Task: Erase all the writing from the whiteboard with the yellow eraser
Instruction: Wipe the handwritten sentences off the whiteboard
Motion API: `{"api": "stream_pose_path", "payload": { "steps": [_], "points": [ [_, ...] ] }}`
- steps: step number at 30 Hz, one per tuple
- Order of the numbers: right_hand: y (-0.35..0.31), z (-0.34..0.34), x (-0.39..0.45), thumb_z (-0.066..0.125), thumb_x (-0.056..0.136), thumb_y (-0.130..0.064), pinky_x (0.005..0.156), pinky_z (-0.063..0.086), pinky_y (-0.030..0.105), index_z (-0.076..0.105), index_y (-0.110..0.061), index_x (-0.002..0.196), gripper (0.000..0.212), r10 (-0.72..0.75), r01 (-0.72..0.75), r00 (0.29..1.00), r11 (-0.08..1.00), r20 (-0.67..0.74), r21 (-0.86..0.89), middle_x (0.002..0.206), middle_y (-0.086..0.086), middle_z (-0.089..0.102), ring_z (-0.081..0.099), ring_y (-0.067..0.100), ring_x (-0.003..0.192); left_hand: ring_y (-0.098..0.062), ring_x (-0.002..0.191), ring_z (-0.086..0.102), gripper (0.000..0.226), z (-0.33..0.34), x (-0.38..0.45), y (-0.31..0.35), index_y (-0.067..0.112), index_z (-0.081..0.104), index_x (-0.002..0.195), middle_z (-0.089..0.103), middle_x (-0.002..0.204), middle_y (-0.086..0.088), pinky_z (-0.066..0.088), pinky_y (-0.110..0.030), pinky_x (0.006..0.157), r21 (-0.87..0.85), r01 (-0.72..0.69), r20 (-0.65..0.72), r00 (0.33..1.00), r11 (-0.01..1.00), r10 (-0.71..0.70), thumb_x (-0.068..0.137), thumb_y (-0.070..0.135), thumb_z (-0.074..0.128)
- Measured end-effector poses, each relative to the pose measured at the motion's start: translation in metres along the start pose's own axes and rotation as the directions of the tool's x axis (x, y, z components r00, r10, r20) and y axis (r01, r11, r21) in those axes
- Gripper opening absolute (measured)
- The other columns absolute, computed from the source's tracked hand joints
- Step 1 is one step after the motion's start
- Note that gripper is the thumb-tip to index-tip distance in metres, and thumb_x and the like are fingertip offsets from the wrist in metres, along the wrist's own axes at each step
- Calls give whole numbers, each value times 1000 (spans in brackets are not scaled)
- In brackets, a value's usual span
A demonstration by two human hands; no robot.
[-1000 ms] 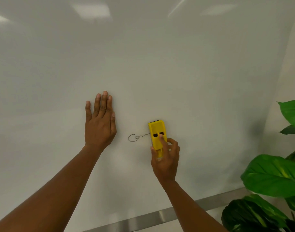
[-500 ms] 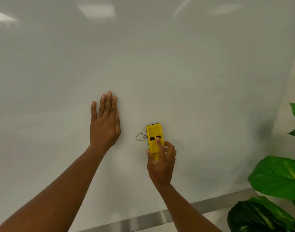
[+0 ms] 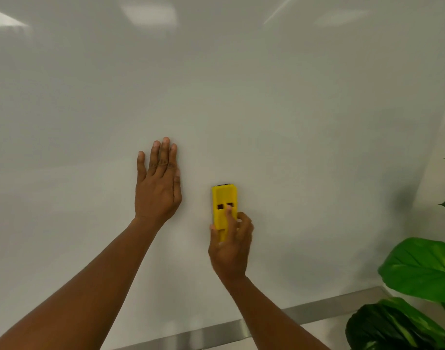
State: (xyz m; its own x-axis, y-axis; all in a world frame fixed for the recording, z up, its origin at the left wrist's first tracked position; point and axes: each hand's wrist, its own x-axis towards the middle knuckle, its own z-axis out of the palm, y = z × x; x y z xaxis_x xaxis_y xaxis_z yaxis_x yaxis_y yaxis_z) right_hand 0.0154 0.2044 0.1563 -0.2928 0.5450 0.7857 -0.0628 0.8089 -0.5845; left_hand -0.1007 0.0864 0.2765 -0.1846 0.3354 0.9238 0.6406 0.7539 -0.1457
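The whiteboard (image 3: 267,109) fills most of the head view, and no writing shows on it. A yellow eraser (image 3: 223,203) stands upright against the board a little below its middle. My right hand (image 3: 230,248) grips the eraser's lower end, with the index finger laid up its back. To the left of the eraser, a short gap away, my left hand (image 3: 157,188) lies flat on the board with straight fingers pointing up. Whatever lies under the eraser is hidden.
A metal strip (image 3: 317,309) runs along the board's bottom edge. A plant with big green leaves (image 3: 418,271) stands at the lower right, close to the board's right edge. Ceiling lights reflect in the board's top.
My right hand has slid the eraser to the left over the scribbled word, and the ink that showed beside it is gone. My left hand stays flat on the board.
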Motion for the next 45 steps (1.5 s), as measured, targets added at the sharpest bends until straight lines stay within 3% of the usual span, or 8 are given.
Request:
{"api": "stream_pose_path", "payload": {
  "steps": [3, 6, 11, 19, 22, 30, 38, 45],
  "points": [
    [1, 1, -1, 69, 87, -26, 75, 47, 42, 48, -21, 138, 56, -91, 92, 996, 993, 15, -78, 122, 14, 50, 52, 32, 101, -24, 156, 7, 56, 1, -1, -3, 7, 15, 160, 10, 168, -8, -1, -46, 127, -7, -19, 4, 1000, 1000, 19, 107, 23, 23],
    [4, 3, 4, 71, 86, -20, 78, 47, 44, 51, -11, 139, 57, 173, -176, 979, 984, -107, -20, 122, 19, 50, 50, 37, 104, -23, 156, 8, 55, 0, -2, -9, 8, 15, 160, 9, 168, -6, -2, -46, 126, 7, -21, 5, 1000, 1000, 21, 107, 24, 22],
    [-1, 9, 22, 62, 93, -21, 88, 45, 51, 24, -3, 150, 70, 774, -729, 627, 622, -86, 285, 129, 27, 37, 38, 42, 117, -22, 156, 7, 55, -3, -7, -23, 8, 14, 160, 9, 168, -5, -1, -47, 126, 26, -60, 15, 998, 998, 59, 107, 24, 22],
    [-50, 24, 12, 69, 89, -18, 83, 49, 46, 38, 5, 142, 66, 375, -360, 920, 923, -114, 137, 120, 26, 47, 48, 42, 106, -24, 155, 12, 55, -6, -6, -28, 7, 19, 159, 15, 167, -8, 1, -48, 126, 15, -80, 7, 997, 997, 79, 107, 24, 25],
    [-49, 24, 16, 67, 90, -21, 82, 49, 46, 38, 0, 144, 65, 394, -377, 910, 916, -130, 136, 122, 24, 46, 48, 41, 107, -23, 155, 10, 56, -8, -8, -34, 8, 17, 159, 13, 167, -7, 0, -49, 126, 16, -85, 21, 996, 996, 85, 106, 25, 25],
    [-36, 21, 15, 55, 97, -27, 92, 42, 50, 14, -6, 153, 73, 887, -839, 462, 443, -16, 318, 134, 26, 31, 35, 42, 122, -22, 156, 7, 56, -16, -7, -56, 10, 18, 160, 8, 168, -5, 0, -51, 126, 41, -78, 16, 997, 996, 78, 106, 25, 23],
    [-99, 36, 27, 63, 93, -25, 83, 51, 45, 30, -5, 149, 68, 446, -419, 890, 882, -94, 215, 128, 20, 41, 45, 39, 112, -22, 156, 8, 56, -16, -7, -63, 9, 17, 160, 10, 168, -6, 3, -51, 126, 30, -87, -5, 996, 996, 87, 106, 25, 24],
    [-74, 34, 33, 60, 93, -23, 86, 46, 55, 25, -1, 149, 69, 747, -701, 651, 660, -136, 270, 127, 26, 37, 40, 42, 112, -22, 156, 8, 57, -27, 1, -81, 8, 16, 160, 9, 168, -6, 1, -50, 126, 56, -24, -15, 1000, 998, 25, 106, 26, 22]
  ]
}}
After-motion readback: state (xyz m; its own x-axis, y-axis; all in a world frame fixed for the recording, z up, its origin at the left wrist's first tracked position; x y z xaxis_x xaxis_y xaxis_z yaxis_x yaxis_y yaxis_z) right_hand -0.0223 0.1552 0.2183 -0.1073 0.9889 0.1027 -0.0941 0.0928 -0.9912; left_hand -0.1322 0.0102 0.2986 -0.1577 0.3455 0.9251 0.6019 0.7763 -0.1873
